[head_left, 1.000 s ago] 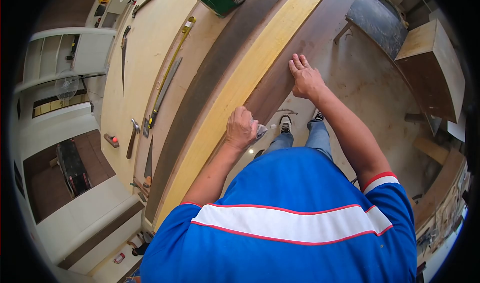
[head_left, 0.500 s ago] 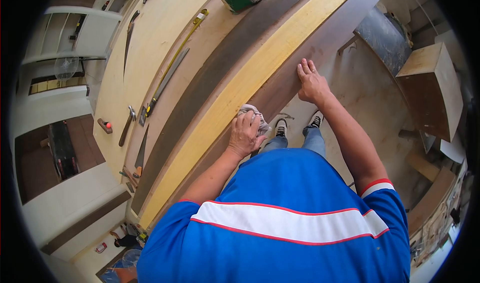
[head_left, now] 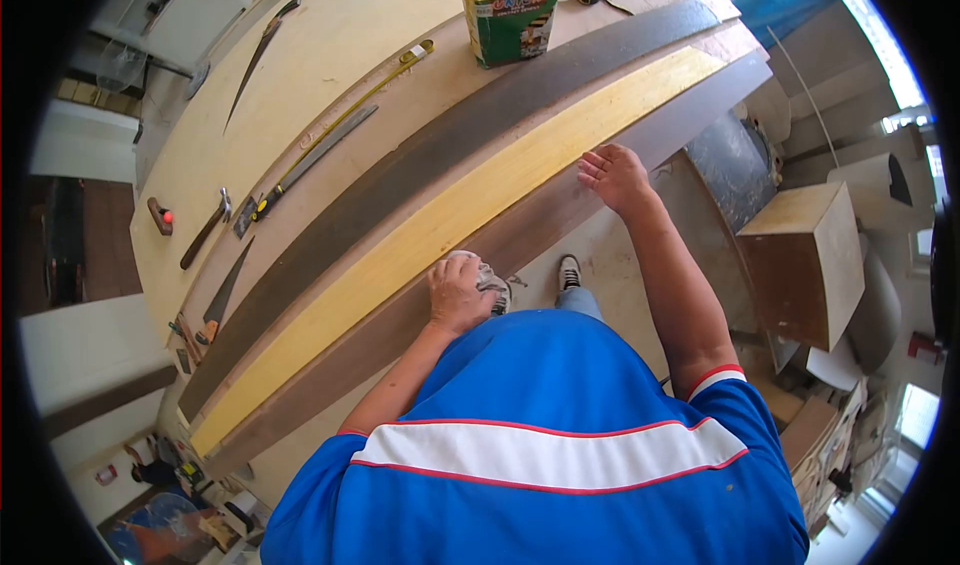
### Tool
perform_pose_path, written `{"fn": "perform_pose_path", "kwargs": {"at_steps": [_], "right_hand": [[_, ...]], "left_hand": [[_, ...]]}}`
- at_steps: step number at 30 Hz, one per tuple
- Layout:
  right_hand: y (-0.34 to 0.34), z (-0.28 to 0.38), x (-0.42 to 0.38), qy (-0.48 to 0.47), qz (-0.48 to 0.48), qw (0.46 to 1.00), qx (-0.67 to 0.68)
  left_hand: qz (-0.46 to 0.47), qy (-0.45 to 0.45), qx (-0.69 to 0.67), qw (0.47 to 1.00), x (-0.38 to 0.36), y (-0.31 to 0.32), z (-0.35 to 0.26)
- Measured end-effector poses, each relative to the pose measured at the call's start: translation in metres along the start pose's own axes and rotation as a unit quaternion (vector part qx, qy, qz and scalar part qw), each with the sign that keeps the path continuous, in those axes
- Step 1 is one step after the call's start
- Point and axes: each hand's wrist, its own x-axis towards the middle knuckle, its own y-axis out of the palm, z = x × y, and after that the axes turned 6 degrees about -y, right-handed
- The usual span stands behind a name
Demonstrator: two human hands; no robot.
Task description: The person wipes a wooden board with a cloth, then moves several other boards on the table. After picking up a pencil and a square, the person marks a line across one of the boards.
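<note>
Low over the brown board (head_left: 530, 225), the left hand (head_left: 458, 293) keeps its fingers curled, its grip grasping a crumpled cloth (head_left: 484, 274) at the board's near edge; how firmly the cloth presses there, I cannot tell. The right hand (head_left: 615, 177) is farther along the same board, palm bared and fingers loosely spread, its grip released and holding nothing; whether its fingertips touch the wood is unclear. The brown board is the one nearest the person, with a yellow strip (head_left: 400, 255) running just beside it and a dark strip (head_left: 400, 180) beyond that, all three lying lengthwise along the near side of the desk (head_left: 350, 35). A green can (head_left: 510, 25) stands upright past the dark strip. Left of the can, a drawn-out yellow tape (head_left: 372, 90) lies near a steel strip (head_left: 325, 152), with a hammer (head_left: 208, 230) close to the strip's lower end. One saw (head_left: 255, 70) rests farther off, another (head_left: 228, 285) near the dark strip's lower end, and a small block (head_left: 160, 217) with a red spot sits by the desk's left edge. Right of the person is a box (head_left: 800, 255); below the boards, a shoe (head_left: 570, 273) shows on the floor (head_left: 640, 275).
</note>
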Motion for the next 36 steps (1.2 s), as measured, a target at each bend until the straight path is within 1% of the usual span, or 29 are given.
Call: {"fn": "perform_pose_path", "kwargs": {"at_steps": [1,2,5,8,11,13,14,15,17,18,19,20,22,23,26,30,33,36], "right_hand": [[0.005,0.008,0.009,0.047,-0.048,0.990,0.123],[0.005,0.014,0.016,0.056,-0.040,0.986,0.151],[-0.003,0.015,0.049,0.092,-0.074,0.984,0.132],[-0.005,0.023,0.046,0.119,-0.074,0.988,0.062],[-0.035,0.011,0.069,0.154,-0.004,0.986,0.057],[-0.036,0.011,0.062,0.148,0.013,0.989,0.030],[-0.035,0.016,0.058,0.139,0.021,0.990,0.018],[-0.034,0.020,0.054,0.141,0.031,0.989,0.020],[-0.034,0.023,0.046,0.146,0.047,0.988,0.025],[-0.037,0.024,0.049,0.154,0.063,0.985,0.041],[-0.039,0.024,0.052,0.163,0.075,0.982,0.056],[-0.040,0.024,0.055,0.171,0.087,0.979,0.071],[-0.042,0.027,0.060,0.179,0.119,0.972,0.089],[-0.042,0.027,0.063,0.185,0.118,0.971,0.092],[-0.039,0.034,0.064,0.198,0.118,0.968,0.102],[-0.040,0.034,0.064,0.201,0.139,0.962,0.126],[-0.046,0.026,0.067,0.202,0.142,0.956,0.156],[-0.043,0.021,0.063,0.190,0.157,0.952,0.181]], "left_hand": [[-0.012,-0.011,-0.003,1.000,0.005,0.002,-0.001],[-0.024,-0.023,-0.004,0.999,0.009,0.005,-0.002],[-0.051,-0.079,0.007,0.996,0.011,0.008,-0.009],[-0.088,-0.124,0.021,0.988,0.013,0.019,-0.016],[-0.133,-0.199,0.006,0.971,0.012,0.026,-0.016],[-0.170,-0.258,-0.015,0.951,0.021,0.028,-0.018],[-0.239,-0.246,0.023,0.939,0.024,0.028,-0.021],[-0.262,-0.297,-0.058,0.916,0.028,0.026,-0.028],[-0.302,-0.385,-0.220,0.844,0.033,0.022,-0.039],[-0.265,-0.432,-0.423,0.751,0.032,0.020,-0.037],[-0.218,-0.452,-0.605,0.618,0.032,0.018,-0.033],[-0.159,-0.441,-0.757,0.454,0.032,0.017,-0.030],[-0.140,-0.423,-0.822,0.355,0.040,0.015,-0.039],[-0.126,-0.410,-0.851,0.304,0.045,0.016,-0.045],[-0.113,-0.376,-0.870,0.299,0.055,0.022,-0.060],[-0.103,-0.352,-0.881,0.300,0.062,0.035,-0.060],[-0.118,-0.371,-0.861,0.328,0.064,0.042,-0.055],[-0.136,-0.383,-0.856,0.318,0.065,0.040,-0.055]]}}
